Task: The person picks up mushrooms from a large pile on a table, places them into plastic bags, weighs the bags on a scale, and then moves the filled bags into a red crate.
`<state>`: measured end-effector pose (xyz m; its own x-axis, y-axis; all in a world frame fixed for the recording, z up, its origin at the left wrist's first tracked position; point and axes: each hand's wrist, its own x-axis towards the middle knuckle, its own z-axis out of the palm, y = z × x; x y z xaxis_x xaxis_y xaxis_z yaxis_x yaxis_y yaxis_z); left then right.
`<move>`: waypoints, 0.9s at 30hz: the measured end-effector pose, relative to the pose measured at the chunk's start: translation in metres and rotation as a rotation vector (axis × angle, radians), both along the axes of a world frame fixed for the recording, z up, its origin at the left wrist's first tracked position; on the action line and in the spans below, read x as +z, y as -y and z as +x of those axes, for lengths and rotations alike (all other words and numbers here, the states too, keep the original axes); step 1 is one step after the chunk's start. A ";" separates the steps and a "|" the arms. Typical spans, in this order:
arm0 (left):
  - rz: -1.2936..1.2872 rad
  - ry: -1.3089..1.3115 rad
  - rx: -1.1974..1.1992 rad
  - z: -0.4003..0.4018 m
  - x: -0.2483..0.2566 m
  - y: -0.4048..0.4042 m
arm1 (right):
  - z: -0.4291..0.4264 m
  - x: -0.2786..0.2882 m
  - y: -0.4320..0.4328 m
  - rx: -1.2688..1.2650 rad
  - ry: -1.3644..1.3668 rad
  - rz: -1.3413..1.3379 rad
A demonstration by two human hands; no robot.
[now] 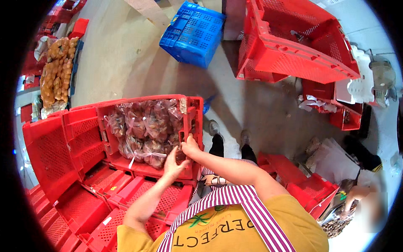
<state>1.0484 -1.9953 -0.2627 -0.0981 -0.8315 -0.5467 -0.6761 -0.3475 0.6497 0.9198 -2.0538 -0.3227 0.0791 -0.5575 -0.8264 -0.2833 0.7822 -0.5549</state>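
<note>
A red plastic crate [143, 167] stands before me on other red crates. Several clear plastic bags [156, 124] of brownish produce fill it, most with their necks tied by pinkish strips; I cannot tell the exact kind. My right hand [191, 147] grips the crate's right end wall, beside the handle opening. Below it, my left hand [174, 164] is spread, thumb and fingers apart, at the crate's near right corner. Its fingertips reach towards the nearest bags, and whether they touch is unclear.
Stacked red crates [91, 126] spread left and below. A blue crate [193, 34] and large red crates [302, 56] stand ahead. At far left lie orange mesh sacks [58, 69]. Another person's hand [346, 209] is over brown produce [337, 225] at lower right.
</note>
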 end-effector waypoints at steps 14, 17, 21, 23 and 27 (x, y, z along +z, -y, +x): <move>0.190 0.304 -0.078 -0.046 -0.034 -0.029 | -0.005 -0.020 -0.037 -0.117 0.031 -0.052; 0.035 0.259 -0.103 -0.041 -0.053 -0.039 | -0.003 -0.030 -0.038 -0.093 0.014 -0.121; 0.120 0.311 -0.119 -0.033 -0.074 -0.045 | -0.016 -0.007 -0.024 0.046 -0.029 -0.076; 0.202 0.384 -0.110 -0.022 -0.082 -0.056 | -0.015 -0.017 -0.031 -0.014 0.061 -0.036; 0.025 0.209 0.037 -0.047 -0.056 -0.053 | -0.052 -0.013 -0.065 -0.083 -0.010 -0.321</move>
<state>1.0014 -1.9419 -0.3184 0.0497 -0.8186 -0.5722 -0.7816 -0.3885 0.4880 0.8673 -1.9886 -0.3352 0.0157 -0.7940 -0.6077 -0.2328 0.5881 -0.7745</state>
